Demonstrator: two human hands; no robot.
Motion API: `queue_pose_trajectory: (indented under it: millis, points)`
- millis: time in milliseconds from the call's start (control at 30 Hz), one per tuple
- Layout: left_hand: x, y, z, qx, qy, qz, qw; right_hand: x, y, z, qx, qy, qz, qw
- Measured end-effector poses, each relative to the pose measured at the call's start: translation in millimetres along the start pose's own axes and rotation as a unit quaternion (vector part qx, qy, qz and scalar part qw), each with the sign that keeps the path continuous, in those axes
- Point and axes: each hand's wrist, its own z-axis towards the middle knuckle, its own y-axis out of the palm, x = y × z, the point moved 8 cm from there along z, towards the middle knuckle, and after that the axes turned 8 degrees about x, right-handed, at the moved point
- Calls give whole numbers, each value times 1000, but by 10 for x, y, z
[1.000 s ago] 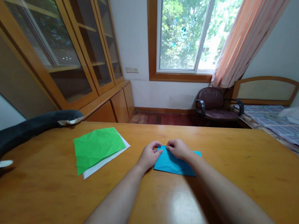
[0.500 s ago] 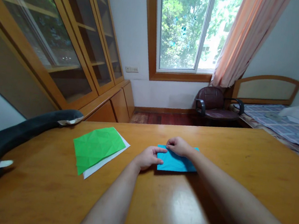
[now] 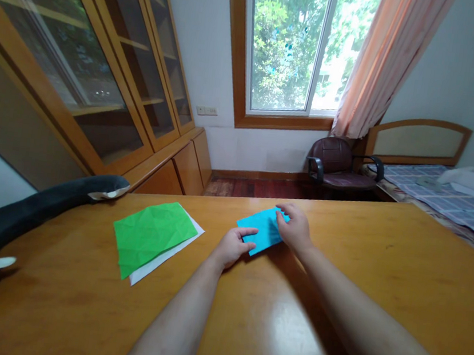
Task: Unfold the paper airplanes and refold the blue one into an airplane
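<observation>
A folded sheet of blue paper (image 3: pixel 264 227) is tilted over the wooden table, its right end higher in view than its left. My left hand (image 3: pixel 230 247) grips its lower left edge, thumb and forefinger closed on the paper. At the right end, my right hand (image 3: pixel 295 228) has its thumb on the paper's face and curled fingers at the upper corner. Part of the right edge is hidden behind that hand. To the left lies a creased green sheet of paper (image 3: pixel 154 236), partly covering a white sheet (image 3: pixel 166 258).
A dark curved object with white parts (image 3: pixel 34 210) rests along the table's left side. The wooden table (image 3: pixel 85 320) spreads beneath my arms. Beyond its far edge stand a glass-door cabinet (image 3: pixel 133 67), a maroon armchair (image 3: pixel 334 163) and a bed (image 3: pixel 446 192).
The blue paper has turned, its right end swinging up and away, and shows shorter between my hands. My right hand has moved from its top edge to its right end.
</observation>
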Motion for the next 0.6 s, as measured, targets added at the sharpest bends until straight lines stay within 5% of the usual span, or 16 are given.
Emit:
queue_pose_trajectory:
  millis: [67,133,233,367,600]
  points:
    - [28,-51,22,50,17,-25,998,149,-13,-121,28,115,74,990]
    - [58,-71,18,83,25,-48,995,271,130,-323,-7,238,158,958]
    - [103,-63,-12,111,34,-79,990,264,431,-676,-91,373,299,874]
    - [120,-4,-41,107,35,-96,989,80,665,-950,-158,435,444,767]
    - [96,57,-52,77,23,-43,996,165,641,-961,-146,448,456,755]
